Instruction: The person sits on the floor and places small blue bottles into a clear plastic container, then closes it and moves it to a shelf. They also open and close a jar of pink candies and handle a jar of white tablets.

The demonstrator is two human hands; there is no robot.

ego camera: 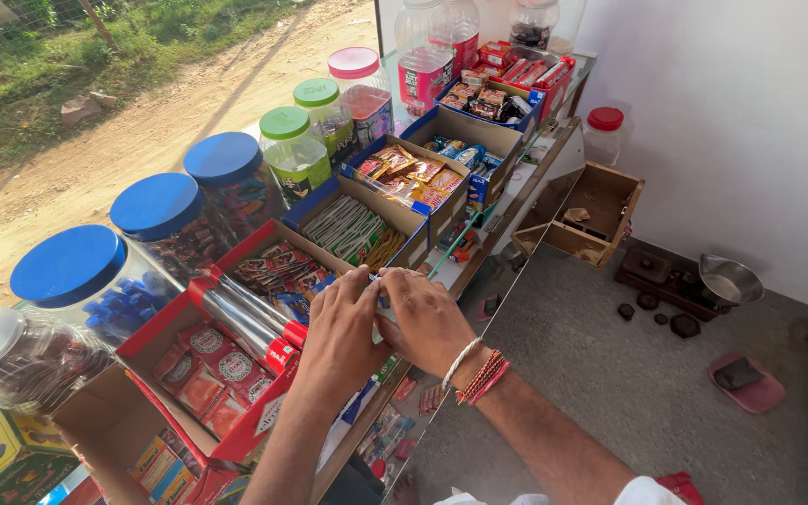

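While our left hand (pixel 340 329) and right hand (pixel 427 318) are meeting at the counter's edge, we are pinching a small white and blue packet (pixel 381 297) between their fingertips, just beside the red cardboard box of red sachets (pixel 220 369). Both hands are curled and grasping it; most of it is hidden. Threaded red and white bands (pixel 477 371) are circling our right wrist. Blue-lidded clear plastic jars (pixel 163 213) are standing behind the boxes, and a metal scale pan (pixel 729 280) is sitting well apart.
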